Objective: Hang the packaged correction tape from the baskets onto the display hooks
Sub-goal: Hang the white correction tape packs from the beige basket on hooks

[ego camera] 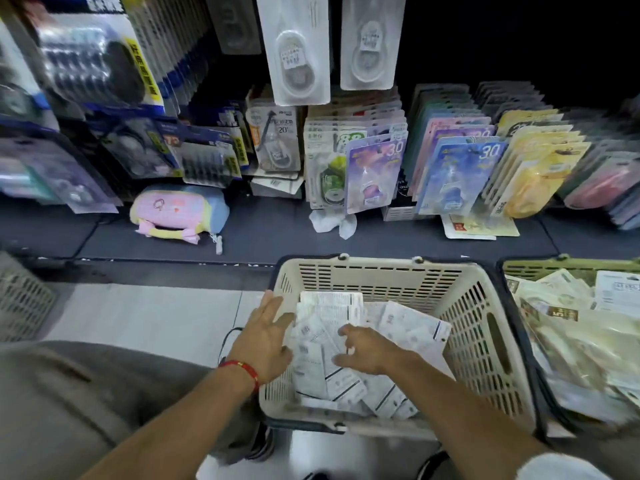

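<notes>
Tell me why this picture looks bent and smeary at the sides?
Head view: a wide-angle lens bows the shelf edge; the hanging packs at far left and the green basket at right are blurred, the upper right is dark, and the cream basket in the middle looks sharpest.

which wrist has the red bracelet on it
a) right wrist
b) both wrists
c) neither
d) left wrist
d) The red bracelet sits on the wrist just behind the left hand, which is at the near left rim of the cream basket; the wrist behind the right hand, over the white packages, is bare.
</notes>
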Action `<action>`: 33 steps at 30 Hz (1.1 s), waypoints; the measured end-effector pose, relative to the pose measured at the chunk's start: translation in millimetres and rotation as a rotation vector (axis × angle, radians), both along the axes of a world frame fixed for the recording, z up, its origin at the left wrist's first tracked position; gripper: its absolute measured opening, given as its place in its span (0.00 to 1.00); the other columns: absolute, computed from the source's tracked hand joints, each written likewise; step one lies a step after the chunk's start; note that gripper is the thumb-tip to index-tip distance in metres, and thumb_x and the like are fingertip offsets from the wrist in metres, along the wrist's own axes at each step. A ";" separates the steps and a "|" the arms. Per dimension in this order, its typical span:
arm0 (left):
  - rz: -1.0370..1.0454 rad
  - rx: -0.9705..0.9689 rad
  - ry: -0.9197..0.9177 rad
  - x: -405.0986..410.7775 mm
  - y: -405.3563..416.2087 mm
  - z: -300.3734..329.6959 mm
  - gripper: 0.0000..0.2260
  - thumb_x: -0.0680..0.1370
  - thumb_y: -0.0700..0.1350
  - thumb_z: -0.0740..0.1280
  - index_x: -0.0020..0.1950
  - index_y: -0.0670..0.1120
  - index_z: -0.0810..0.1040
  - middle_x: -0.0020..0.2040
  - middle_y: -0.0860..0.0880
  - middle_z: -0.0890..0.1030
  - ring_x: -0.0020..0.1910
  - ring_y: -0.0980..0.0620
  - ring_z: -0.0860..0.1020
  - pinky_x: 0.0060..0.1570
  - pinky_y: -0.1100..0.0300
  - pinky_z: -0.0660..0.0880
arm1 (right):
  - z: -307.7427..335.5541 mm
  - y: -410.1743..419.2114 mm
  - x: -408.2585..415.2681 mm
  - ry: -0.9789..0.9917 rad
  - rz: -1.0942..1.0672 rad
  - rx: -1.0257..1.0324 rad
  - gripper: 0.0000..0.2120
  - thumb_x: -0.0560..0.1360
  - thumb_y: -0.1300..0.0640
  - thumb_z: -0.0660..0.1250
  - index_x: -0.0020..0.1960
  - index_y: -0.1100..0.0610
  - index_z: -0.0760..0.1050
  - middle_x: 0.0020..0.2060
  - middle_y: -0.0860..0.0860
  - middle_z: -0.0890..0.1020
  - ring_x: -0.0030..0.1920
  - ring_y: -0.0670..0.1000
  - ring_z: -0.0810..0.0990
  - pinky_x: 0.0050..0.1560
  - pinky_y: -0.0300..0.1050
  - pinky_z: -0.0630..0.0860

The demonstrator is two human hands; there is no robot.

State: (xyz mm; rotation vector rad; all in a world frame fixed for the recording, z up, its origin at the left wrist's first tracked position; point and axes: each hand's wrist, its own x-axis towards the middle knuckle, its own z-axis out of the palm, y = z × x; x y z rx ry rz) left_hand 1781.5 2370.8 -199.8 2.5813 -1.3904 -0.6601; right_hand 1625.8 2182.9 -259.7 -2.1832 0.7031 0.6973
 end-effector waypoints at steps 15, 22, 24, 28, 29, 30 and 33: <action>0.169 -0.233 0.033 -16.1 -8.4 7.2 0.24 0.80 0.40 0.71 0.76 0.48 0.73 0.81 0.48 0.66 0.84 0.48 0.56 0.82 0.56 0.53 | -9.1 9.9 7.3 -0.306 -0.561 0.276 0.24 0.80 0.53 0.74 0.72 0.54 0.70 0.62 0.51 0.79 0.57 0.51 0.79 0.57 0.45 0.77; 0.122 -0.256 0.297 -22.1 -40.2 29.4 0.52 0.72 0.52 0.81 0.85 0.61 0.49 0.84 0.50 0.57 0.83 0.49 0.55 0.81 0.48 0.56 | 56.1 -26.0 -4.9 -0.486 -0.448 0.585 0.20 0.68 0.44 0.83 0.58 0.44 0.86 0.55 0.45 0.88 0.56 0.47 0.87 0.61 0.45 0.83; 0.239 -0.310 0.531 -17.0 -40.9 31.6 0.53 0.70 0.47 0.84 0.85 0.58 0.52 0.74 0.54 0.72 0.72 0.53 0.72 0.74 0.55 0.68 | 56.2 -25.1 -5.6 -0.503 -0.498 0.599 0.31 0.63 0.39 0.84 0.62 0.50 0.85 0.58 0.49 0.88 0.60 0.51 0.86 0.66 0.48 0.80; 0.409 -0.312 0.534 -8.6 -37.7 28.7 0.35 0.71 0.44 0.83 0.73 0.51 0.69 0.61 0.51 0.82 0.59 0.50 0.82 0.61 0.50 0.80 | 39.4 -13.2 -5.2 -0.530 -0.708 0.506 0.29 0.71 0.32 0.75 0.60 0.52 0.84 0.53 0.52 0.88 0.55 0.54 0.87 0.56 0.54 0.84; 0.417 -0.301 0.456 -7.3 -36.2 27.4 0.28 0.72 0.45 0.82 0.67 0.51 0.72 0.59 0.51 0.83 0.58 0.49 0.81 0.59 0.52 0.80 | 31.7 -9.0 -5.5 -0.510 -0.753 0.446 0.25 0.76 0.34 0.71 0.60 0.53 0.83 0.51 0.52 0.88 0.51 0.54 0.87 0.54 0.53 0.85; 0.436 -0.315 0.398 -6.0 -33.6 25.7 0.22 0.74 0.46 0.80 0.62 0.52 0.73 0.57 0.52 0.83 0.56 0.49 0.81 0.56 0.55 0.78 | 22.2 -5.8 -7.0 -0.461 -0.749 0.354 0.21 0.80 0.38 0.69 0.60 0.54 0.82 0.51 0.53 0.88 0.50 0.53 0.87 0.55 0.54 0.85; 0.554 -0.424 0.384 -1.8 -26.3 22.5 0.15 0.76 0.48 0.78 0.59 0.53 0.76 0.56 0.52 0.84 0.55 0.51 0.81 0.53 0.58 0.76 | -8.5 6.8 -16.9 -0.128 -0.393 0.150 0.14 0.81 0.50 0.71 0.62 0.56 0.80 0.57 0.51 0.83 0.51 0.52 0.84 0.56 0.50 0.82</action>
